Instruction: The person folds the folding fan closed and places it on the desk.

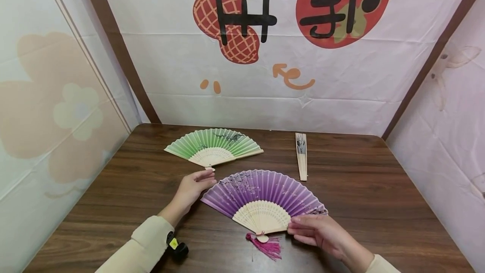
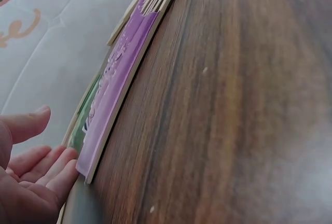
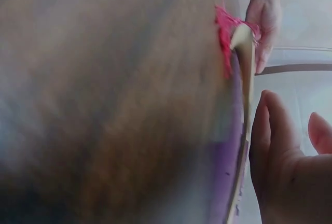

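Fingers loosely extended, right hand (image 1: 323, 235) and left hand (image 1: 190, 191) flank 1 purple fan (image 1: 267, 188)

1 magenta tassel (image 1: 270, 248) lies nearest, by the spread fan's pivot, on 1 brown table (image 1: 363, 180). Farther back lie 1 spread green fan (image 1: 212, 140) and 1 folded fan (image 1: 301, 159).

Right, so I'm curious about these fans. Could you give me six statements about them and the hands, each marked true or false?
1. The tassel lies by the narrow end of the purple fan. True.
2. The folded fan lies right of the green fan. True.
3. The green fan is folded. False: it is spread out.
4. The left hand and right hand are on opposite sides of the purple fan. True.
5. The left hand holds the folded fan. False: that fan lies away from both hands.
6. The green fan is nearer the person than the purple fan. False: the purple fan is nearer.
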The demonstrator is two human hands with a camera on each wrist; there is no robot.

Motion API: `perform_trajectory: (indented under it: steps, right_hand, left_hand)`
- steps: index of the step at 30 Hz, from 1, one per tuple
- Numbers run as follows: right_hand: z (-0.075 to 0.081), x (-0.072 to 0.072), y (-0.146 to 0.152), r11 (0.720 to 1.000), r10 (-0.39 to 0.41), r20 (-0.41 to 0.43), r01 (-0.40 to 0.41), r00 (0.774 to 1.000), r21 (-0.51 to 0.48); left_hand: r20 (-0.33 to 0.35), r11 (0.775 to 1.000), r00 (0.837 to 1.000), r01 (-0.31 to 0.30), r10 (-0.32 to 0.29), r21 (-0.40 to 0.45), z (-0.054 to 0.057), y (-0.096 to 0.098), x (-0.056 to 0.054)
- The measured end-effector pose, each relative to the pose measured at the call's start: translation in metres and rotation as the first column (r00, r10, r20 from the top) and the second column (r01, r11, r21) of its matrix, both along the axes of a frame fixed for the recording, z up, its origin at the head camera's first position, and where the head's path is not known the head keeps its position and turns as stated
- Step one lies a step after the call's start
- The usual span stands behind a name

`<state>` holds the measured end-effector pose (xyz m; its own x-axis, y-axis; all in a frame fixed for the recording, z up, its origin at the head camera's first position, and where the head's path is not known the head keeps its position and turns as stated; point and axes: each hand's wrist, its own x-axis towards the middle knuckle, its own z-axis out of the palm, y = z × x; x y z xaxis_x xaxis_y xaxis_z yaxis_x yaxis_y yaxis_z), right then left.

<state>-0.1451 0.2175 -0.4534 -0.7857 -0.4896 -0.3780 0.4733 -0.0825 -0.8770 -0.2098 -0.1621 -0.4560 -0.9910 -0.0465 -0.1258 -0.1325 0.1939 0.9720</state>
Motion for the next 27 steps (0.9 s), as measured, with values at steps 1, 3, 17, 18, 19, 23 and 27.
perform_trajectory:
  steps: [1,3,17,18,19,23,27]
  right_hand:
    - [-0.001,0.001,0.0,1.0,0.003,0.011,-0.003,1.0,-0.001]
    - [-0.003,0.004,-0.001,1.0,0.012,0.033,-0.012,0.999,-0.003]
    - [-0.016,0.018,-0.01,0.997,0.039,0.112,-0.031,0.993,-0.07]
    - [-0.016,0.018,-0.011,0.997,0.035,0.115,-0.027,0.993,-0.074]
    - [-0.016,0.018,-0.011,0.997,0.032,0.119,-0.023,0.992,-0.079]
    - [-0.016,0.019,-0.012,0.996,0.016,0.135,-0.004,0.991,-0.092]
    - [-0.016,0.019,-0.012,0.992,0.002,0.169,0.019,0.986,-0.122]
  left_hand:
    - [0.001,1.0,1.0,-0.003,0.003,-0.002,0.0,-0.001,0.001]
    - [-0.001,1.0,1.0,-0.004,0.004,0.002,-0.001,-0.002,0.002]
    - [0.02,1.0,1.0,0.001,-0.001,-0.031,0.0,-0.013,0.016]
    - [0.024,0.999,1.0,-0.002,0.003,-0.039,0.0,-0.013,0.017]
    - [0.028,0.999,1.0,-0.003,0.004,-0.047,0.0,-0.014,0.018]
    - [0.049,0.998,0.999,-0.013,0.017,-0.063,0.001,-0.015,0.022]
    - [0.06,0.998,0.998,-0.011,0.015,-0.063,0.003,-0.016,0.024]
